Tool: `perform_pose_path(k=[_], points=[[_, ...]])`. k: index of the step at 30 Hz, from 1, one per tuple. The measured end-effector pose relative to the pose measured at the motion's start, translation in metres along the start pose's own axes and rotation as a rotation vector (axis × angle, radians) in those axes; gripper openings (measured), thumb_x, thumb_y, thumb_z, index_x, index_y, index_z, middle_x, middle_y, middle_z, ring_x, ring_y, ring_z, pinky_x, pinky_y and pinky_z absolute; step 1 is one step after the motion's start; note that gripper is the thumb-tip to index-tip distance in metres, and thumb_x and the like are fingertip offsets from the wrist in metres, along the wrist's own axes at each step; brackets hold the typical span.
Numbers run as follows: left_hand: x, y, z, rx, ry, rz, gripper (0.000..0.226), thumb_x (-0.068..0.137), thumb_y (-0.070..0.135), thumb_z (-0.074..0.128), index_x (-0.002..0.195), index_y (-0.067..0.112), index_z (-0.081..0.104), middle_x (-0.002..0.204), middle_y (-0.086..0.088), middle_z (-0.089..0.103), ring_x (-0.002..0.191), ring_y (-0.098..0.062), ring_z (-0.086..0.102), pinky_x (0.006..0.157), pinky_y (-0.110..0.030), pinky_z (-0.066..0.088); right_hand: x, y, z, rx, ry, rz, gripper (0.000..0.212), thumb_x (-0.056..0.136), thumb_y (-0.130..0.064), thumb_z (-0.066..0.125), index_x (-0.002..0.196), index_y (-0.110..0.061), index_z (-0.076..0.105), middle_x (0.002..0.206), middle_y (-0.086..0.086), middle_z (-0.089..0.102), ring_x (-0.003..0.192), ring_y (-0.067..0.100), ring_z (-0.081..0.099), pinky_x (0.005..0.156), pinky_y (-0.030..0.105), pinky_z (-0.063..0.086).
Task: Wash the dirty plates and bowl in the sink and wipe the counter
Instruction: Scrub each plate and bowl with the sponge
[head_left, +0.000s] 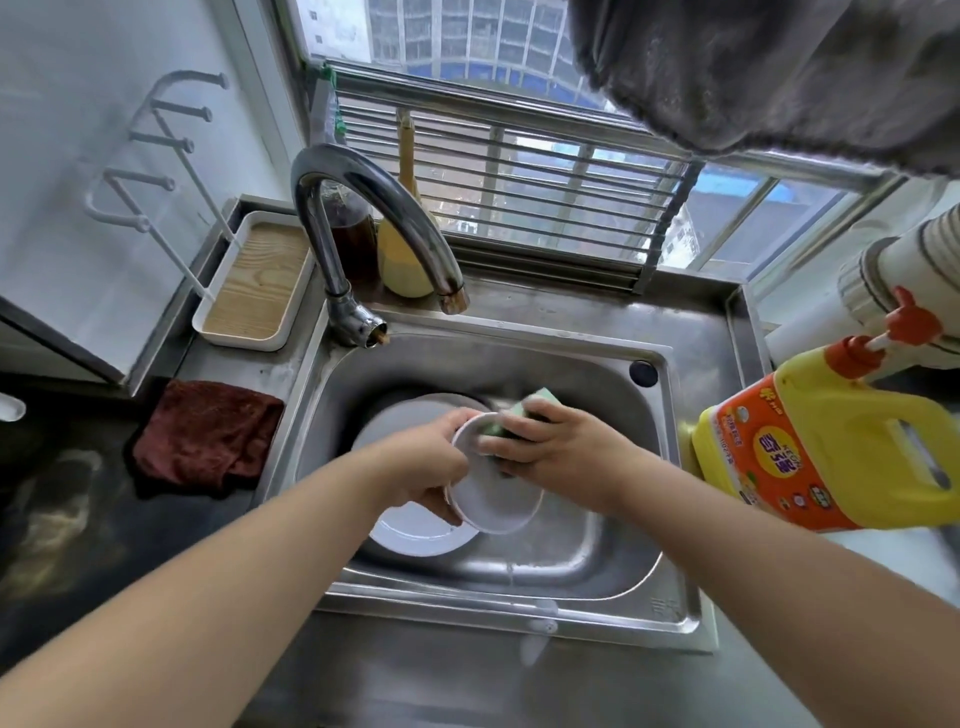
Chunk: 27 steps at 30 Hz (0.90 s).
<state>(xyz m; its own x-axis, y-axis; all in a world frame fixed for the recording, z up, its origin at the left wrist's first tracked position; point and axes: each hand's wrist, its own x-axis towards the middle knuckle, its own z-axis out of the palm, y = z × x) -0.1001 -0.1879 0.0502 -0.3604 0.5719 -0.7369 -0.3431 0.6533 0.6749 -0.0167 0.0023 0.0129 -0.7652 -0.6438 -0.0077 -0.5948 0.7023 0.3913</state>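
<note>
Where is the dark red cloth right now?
In the head view, the dark red cloth lies crumpled on the counter left of the sink, just in front of the white tray.

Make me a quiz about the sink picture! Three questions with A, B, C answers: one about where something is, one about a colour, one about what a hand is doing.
1. Where is the dark red cloth?
A. in the sink
B. on the counter left of the sink
C. on the faucet

2. What colour is the detergent jug?
A. yellow
B. blue
C. black

3. What does the right hand hold?
A. a fork
B. nothing
C. a green sponge

Answers: B, the cloth lies beside the basin; A, its body is yellow; C, the sponge presses on the bowl held by the left hand.
</note>
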Motion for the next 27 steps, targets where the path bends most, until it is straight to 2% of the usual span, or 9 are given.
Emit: perform_pose_path(k=[4,6,8,10,16,18,21,23,27], points=[[0.007,0.008,-0.007,0.018,0.020,0.053,0.067,0.081,-0.012,0.030,0.126,0.034,0.048,0.109,-0.007,0.058,0.094,-0.032,0.064,0.074,-0.056,0.057,0.010,-0.015,-0.003,0.103,0.020,0.243,0.029,0.077,-0.025,0.051,0.094,-0.031,0.074,0.123,-0.007,0.063,0.110,0.022,0.046,0.095,0.037,0.032],[0.010,0.004,-0.007,-0.075,0.078,0.028,0.064,0.081,-0.011,0.029,0.126,0.030,0.049,0.105,-0.006,0.058,0.086,-0.032,0.065,0.073,-0.056,0.057,0.014,-0.042,-0.010,0.324,-0.131,0.502,0.038,0.058,-0.036,0.075,0.095,-0.035,0.074,0.118,-0.003,0.065,0.102,0.025,0.055,0.088,0.037,0.037],[0.012,-0.001,-0.005,-0.119,0.122,-0.027,0.061,0.082,-0.011,0.029,0.127,0.024,0.049,0.101,-0.008,0.056,0.077,-0.034,0.064,0.071,-0.055,0.056,0.020,-0.065,-0.016,0.564,-0.246,0.723,0.047,0.062,-0.049,0.077,0.106,-0.036,0.070,0.125,-0.002,0.060,0.107,0.028,0.054,0.088,0.038,0.039],[0.013,-0.006,-0.005,-0.128,0.130,-0.084,0.058,0.082,-0.011,0.028,0.126,0.021,0.049,0.098,-0.012,0.055,0.072,-0.036,0.062,0.068,-0.055,0.056,0.018,-0.077,-0.017,0.690,-0.234,0.702,0.044,0.070,-0.046,0.073,0.113,-0.036,0.067,0.127,-0.002,0.058,0.107,0.030,0.054,0.087,0.041,0.041],[0.003,0.015,-0.030,-0.018,-0.065,-0.090,0.049,0.084,-0.010,0.033,0.117,0.023,0.050,0.105,-0.016,0.053,0.084,-0.037,0.064,0.060,-0.041,0.058,0.006,-0.034,-0.013,0.192,-0.004,0.299,0.022,0.072,-0.026,0.066,0.093,-0.028,0.070,0.111,0.009,0.065,0.083,0.030,0.060,0.081,0.039,0.042],[0.007,0.018,-0.029,-0.164,-0.003,0.007,0.053,0.083,-0.007,0.038,0.121,0.028,0.049,0.113,-0.016,0.053,0.091,-0.035,0.063,0.064,-0.040,0.058,0.014,-0.035,-0.021,0.119,0.015,0.439,0.014,0.071,-0.023,0.067,0.085,-0.023,0.071,0.102,0.011,0.067,0.074,0.032,0.059,0.073,0.038,0.046],[0.014,0.007,0.003,-0.460,0.235,0.202,0.064,0.084,-0.008,0.039,0.131,0.035,0.042,0.119,-0.010,0.051,0.095,-0.028,0.058,0.065,-0.038,0.058,0.044,-0.051,-0.036,0.297,-0.058,0.904,0.022,0.054,-0.026,0.082,0.074,-0.024,0.071,0.087,0.006,0.070,0.064,0.032,0.058,0.062,0.035,0.045],[0.015,-0.002,0.021,-0.494,0.320,0.254,0.069,0.083,-0.009,0.036,0.132,0.039,0.041,0.119,-0.007,0.051,0.095,-0.024,0.056,0.065,-0.036,0.056,0.056,-0.065,-0.039,0.498,-0.108,1.062,0.026,0.060,-0.023,0.075,0.086,-0.024,0.073,0.101,0.008,0.070,0.075,0.036,0.060,0.068,0.039,0.046],[0.010,-0.012,-0.004,-0.256,0.240,0.189,0.072,0.079,-0.012,0.030,0.127,0.037,0.049,0.123,-0.006,0.054,0.101,-0.026,0.057,0.067,-0.043,0.059,0.019,-0.073,-0.020,0.473,-0.008,0.695,0.046,0.061,-0.031,0.065,0.107,-0.030,0.070,0.121,0.005,0.064,0.098,0.033,0.059,0.083,0.041,0.044]])
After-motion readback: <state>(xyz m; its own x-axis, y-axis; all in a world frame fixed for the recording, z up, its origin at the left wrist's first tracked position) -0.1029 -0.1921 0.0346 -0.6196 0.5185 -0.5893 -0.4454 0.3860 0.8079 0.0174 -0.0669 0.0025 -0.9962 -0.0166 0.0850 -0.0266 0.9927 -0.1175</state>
